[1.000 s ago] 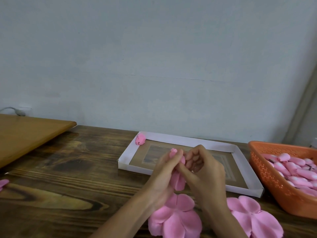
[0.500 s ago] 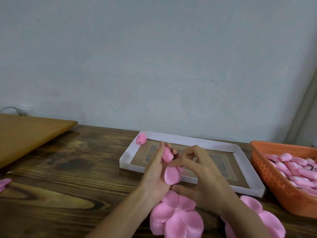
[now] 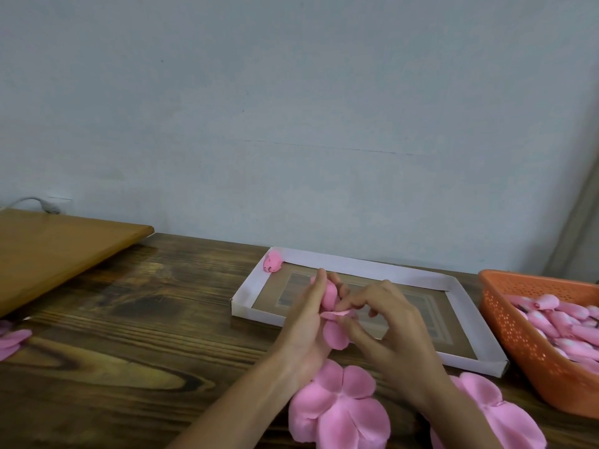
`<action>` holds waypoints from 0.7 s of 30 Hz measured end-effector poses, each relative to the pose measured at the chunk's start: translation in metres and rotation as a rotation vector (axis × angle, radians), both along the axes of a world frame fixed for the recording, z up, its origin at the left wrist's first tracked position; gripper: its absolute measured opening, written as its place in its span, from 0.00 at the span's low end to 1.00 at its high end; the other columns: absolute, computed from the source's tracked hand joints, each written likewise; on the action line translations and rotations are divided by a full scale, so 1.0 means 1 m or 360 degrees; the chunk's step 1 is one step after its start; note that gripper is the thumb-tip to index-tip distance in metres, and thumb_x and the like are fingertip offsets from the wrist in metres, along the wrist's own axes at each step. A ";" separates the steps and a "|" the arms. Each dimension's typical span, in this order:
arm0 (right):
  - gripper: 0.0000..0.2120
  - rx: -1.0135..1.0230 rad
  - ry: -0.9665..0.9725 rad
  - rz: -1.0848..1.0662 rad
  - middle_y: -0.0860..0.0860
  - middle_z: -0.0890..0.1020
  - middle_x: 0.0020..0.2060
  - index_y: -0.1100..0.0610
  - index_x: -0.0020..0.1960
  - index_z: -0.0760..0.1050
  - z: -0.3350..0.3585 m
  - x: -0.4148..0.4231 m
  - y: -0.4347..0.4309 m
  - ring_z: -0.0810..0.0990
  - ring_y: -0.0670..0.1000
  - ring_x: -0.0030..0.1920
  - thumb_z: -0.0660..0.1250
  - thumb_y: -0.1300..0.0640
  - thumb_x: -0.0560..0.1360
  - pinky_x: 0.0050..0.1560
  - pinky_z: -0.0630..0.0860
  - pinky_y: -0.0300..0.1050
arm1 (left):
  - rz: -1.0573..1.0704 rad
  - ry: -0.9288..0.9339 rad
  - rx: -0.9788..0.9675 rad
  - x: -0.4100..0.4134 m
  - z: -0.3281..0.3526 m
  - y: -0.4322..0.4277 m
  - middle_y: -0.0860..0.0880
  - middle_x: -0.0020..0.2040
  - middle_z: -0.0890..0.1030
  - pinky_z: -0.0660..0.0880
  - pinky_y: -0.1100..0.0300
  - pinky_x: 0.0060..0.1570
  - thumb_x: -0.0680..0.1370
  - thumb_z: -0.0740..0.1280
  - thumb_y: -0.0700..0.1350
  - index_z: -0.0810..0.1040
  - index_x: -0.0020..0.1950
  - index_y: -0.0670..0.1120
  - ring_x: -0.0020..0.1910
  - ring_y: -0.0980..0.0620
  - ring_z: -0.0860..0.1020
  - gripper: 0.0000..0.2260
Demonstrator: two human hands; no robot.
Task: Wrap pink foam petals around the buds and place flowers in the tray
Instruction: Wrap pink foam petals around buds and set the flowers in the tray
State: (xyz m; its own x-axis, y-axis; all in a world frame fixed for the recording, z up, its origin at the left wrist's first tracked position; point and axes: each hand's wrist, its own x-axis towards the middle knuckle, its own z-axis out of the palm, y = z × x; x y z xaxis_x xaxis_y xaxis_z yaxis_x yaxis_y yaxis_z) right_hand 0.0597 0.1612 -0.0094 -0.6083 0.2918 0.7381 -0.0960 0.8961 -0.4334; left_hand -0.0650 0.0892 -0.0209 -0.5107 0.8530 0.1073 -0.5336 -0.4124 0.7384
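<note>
My left hand (image 3: 308,322) holds a pink bud (image 3: 329,296) upright over the near edge of the white tray (image 3: 460,296). My right hand (image 3: 392,328) pinches a pink foam petal piece (image 3: 335,332) just below the bud, its flaps spread and hanging down. One finished pink flower (image 3: 273,261) lies in the tray's far left corner. A flat petal cut-out (image 3: 340,409) rests on the table under my wrists, and another (image 3: 492,413) lies to its right.
An orange basket (image 3: 505,319) full of pink buds (image 3: 564,322) stands at the right edge. A lighter wooden board (image 3: 55,251) lies at the far left, with pink petal scraps (image 3: 11,341) in front of it. The dark wooden table (image 3: 129,335) meets a pale wall.
My hands have parted a little and the bud now stands free above the petal piece. The petal's flaps have opened out below the bud, with my right fingers shifting to pinch them.
</note>
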 end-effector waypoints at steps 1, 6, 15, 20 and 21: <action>0.08 -0.0055 0.0034 0.0036 0.39 0.84 0.46 0.46 0.49 0.83 0.001 0.000 0.000 0.79 0.48 0.50 0.76 0.57 0.73 0.47 0.70 0.34 | 0.0025 0.0019 0.0000 0.001 0.000 0.000 0.48 0.38 0.74 0.73 0.56 0.41 0.81 0.64 0.56 0.80 0.41 0.49 0.37 0.49 0.76 0.15; 0.06 -0.0455 0.0200 0.0154 0.46 0.87 0.40 0.47 0.43 0.85 0.003 -0.003 -0.001 0.81 0.52 0.41 0.82 0.53 0.70 0.43 0.75 0.42 | -0.0045 0.0050 0.0063 0.002 -0.001 0.002 0.45 0.37 0.74 0.77 0.57 0.36 0.82 0.63 0.58 0.79 0.42 0.48 0.37 0.48 0.79 0.17; 0.08 -0.0862 0.0416 0.0048 0.52 0.85 0.35 0.49 0.40 0.84 -0.003 -0.015 -0.007 0.78 0.62 0.35 0.81 0.60 0.70 0.35 0.74 0.51 | -0.0131 0.0147 0.0125 -0.001 -0.012 0.006 0.47 0.41 0.80 0.78 0.53 0.41 0.82 0.65 0.61 0.81 0.44 0.49 0.44 0.48 0.81 0.18; 0.07 -0.0992 0.0458 0.0028 0.53 0.86 0.36 0.50 0.41 0.84 -0.007 -0.020 -0.013 0.81 0.64 0.37 0.80 0.60 0.72 0.38 0.78 0.60 | -0.0219 0.0168 0.0114 0.002 -0.009 0.004 0.46 0.44 0.80 0.76 0.53 0.46 0.77 0.72 0.64 0.83 0.45 0.49 0.47 0.48 0.80 0.18; 0.07 -0.0997 0.0469 0.0027 0.53 0.86 0.37 0.50 0.41 0.84 -0.008 -0.020 -0.013 0.81 0.64 0.37 0.80 0.60 0.72 0.38 0.78 0.59 | -0.0214 0.0188 0.0114 0.002 -0.008 0.003 0.44 0.46 0.80 0.75 0.53 0.50 0.75 0.75 0.63 0.82 0.47 0.48 0.50 0.46 0.79 0.18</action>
State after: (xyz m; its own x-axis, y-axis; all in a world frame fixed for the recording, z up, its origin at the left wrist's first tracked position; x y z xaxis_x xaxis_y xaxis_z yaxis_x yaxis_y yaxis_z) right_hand 0.0394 0.1484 -0.0175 -0.4167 0.7091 0.5688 -0.3008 0.4829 -0.8224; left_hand -0.0629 0.0921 -0.0290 -0.3728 0.9007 0.2230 -0.4987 -0.3971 0.7705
